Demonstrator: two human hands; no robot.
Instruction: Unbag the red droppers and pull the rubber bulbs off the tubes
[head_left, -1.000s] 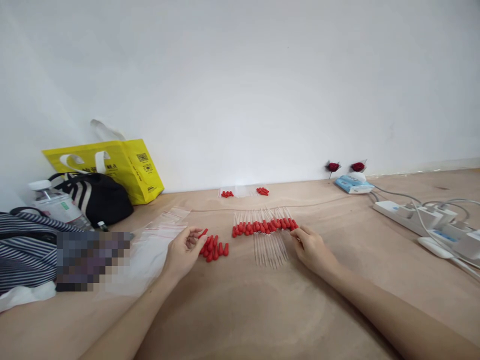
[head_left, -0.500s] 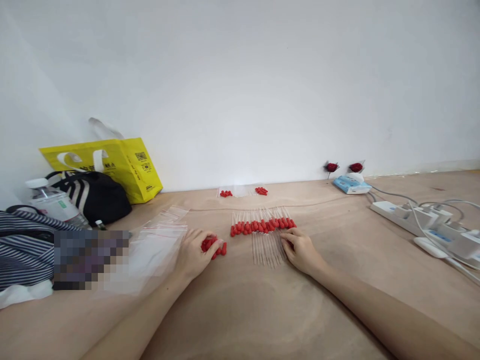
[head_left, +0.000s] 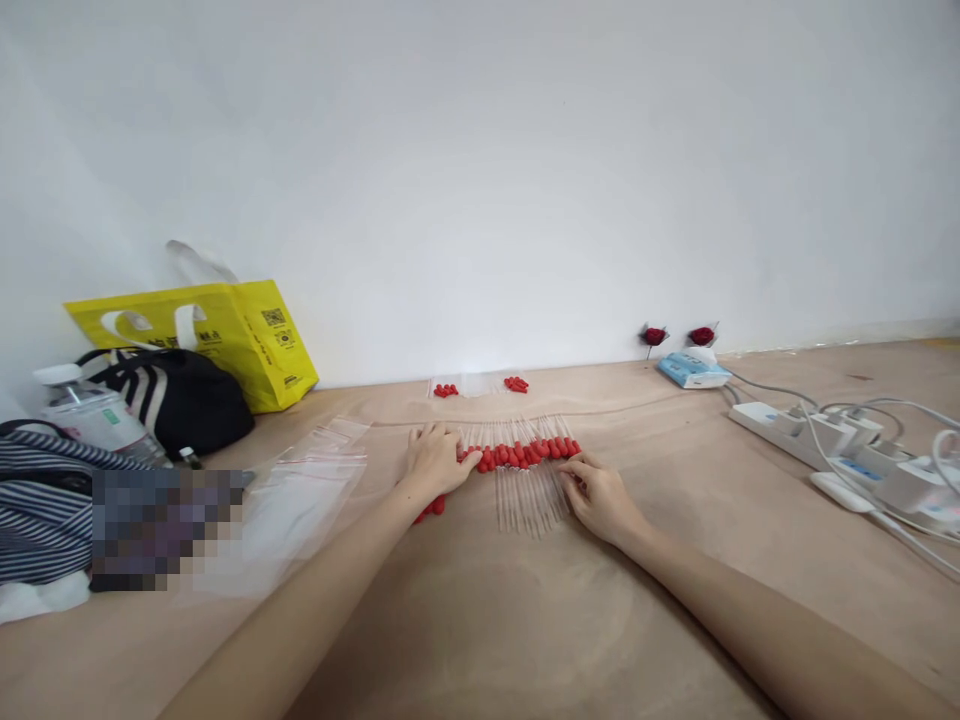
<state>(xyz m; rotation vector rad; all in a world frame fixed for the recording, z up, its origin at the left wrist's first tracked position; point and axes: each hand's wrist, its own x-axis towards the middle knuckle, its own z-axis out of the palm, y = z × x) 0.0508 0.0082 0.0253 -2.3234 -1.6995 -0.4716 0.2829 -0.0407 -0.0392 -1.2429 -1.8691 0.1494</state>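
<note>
Across the wooden surface, the left hand and right hand curl at opposite ends of a row of red-bulbed clear tubes; whether either grips one, I cannot tell. More red bulbs show by the left wrist.

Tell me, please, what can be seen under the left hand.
A few red bulbs peek out at the near edge of the left hand. The hand hides whatever lies beneath it, so whether more bulbs are there cannot be told.
</note>
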